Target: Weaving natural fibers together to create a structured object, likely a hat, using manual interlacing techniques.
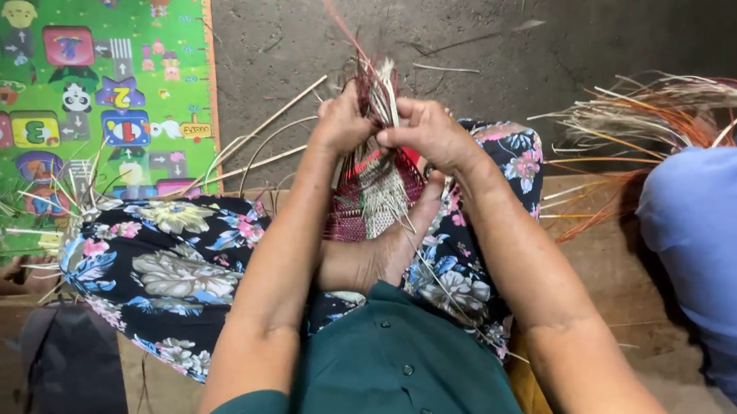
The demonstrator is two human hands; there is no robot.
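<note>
Pinching thin straw strands [384, 90] between fingers and thumbs, the left hand [343, 122] and right hand [426, 133] meet, almost touching, above a half-woven red and pale basket [374, 194]. The basket rests on the person's bare foot [387, 250], between legs in flowered cloth. A green play mat [64, 65] lies on the floor to the left.

One camera sits on my head, looking steeply down and close over my lap, the concrete floor [497, 29] towards twelve o'clock and a play mat [64, 65] at ten o'clock.
</note>
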